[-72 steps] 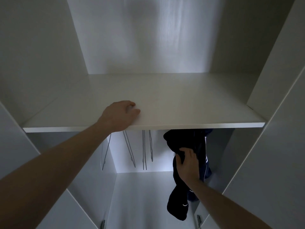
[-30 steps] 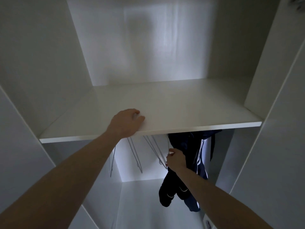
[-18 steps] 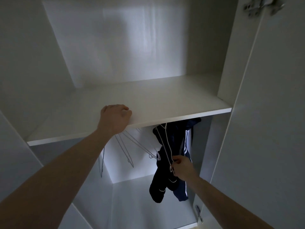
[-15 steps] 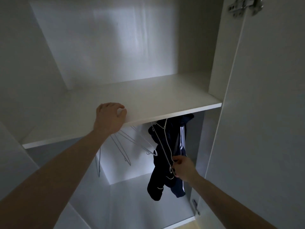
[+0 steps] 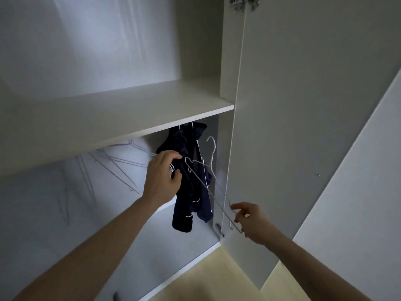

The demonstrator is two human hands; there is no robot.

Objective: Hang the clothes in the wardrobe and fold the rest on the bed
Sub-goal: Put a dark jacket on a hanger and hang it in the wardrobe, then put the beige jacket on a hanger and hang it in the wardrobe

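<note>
A dark navy garment (image 5: 191,192) with thin white trim hangs under the white wardrobe shelf (image 5: 121,118). My left hand (image 5: 161,179) is at the garment's left edge, fingers curled round its fabric. My right hand (image 5: 253,222) pinches the lower end of a bare white wire hanger (image 5: 208,179), which is off the rail and slants up to the left in front of the garment, its hook at the top. Several more bare wire hangers (image 5: 117,164) hang on the left under the shelf; the rail itself is hidden.
The open wardrobe door (image 5: 303,105) stands at the right, its hinge (image 5: 243,3) at the top. The wardrobe's white floor panel (image 5: 152,257) lies below the garment, and pale yellow flooring (image 5: 206,279) shows at the bottom.
My left hand left the shelf edge and dropped to the garment. My right hand let go of the garment and pulled a wire hanger out toward the door. The view swung left and down.
</note>
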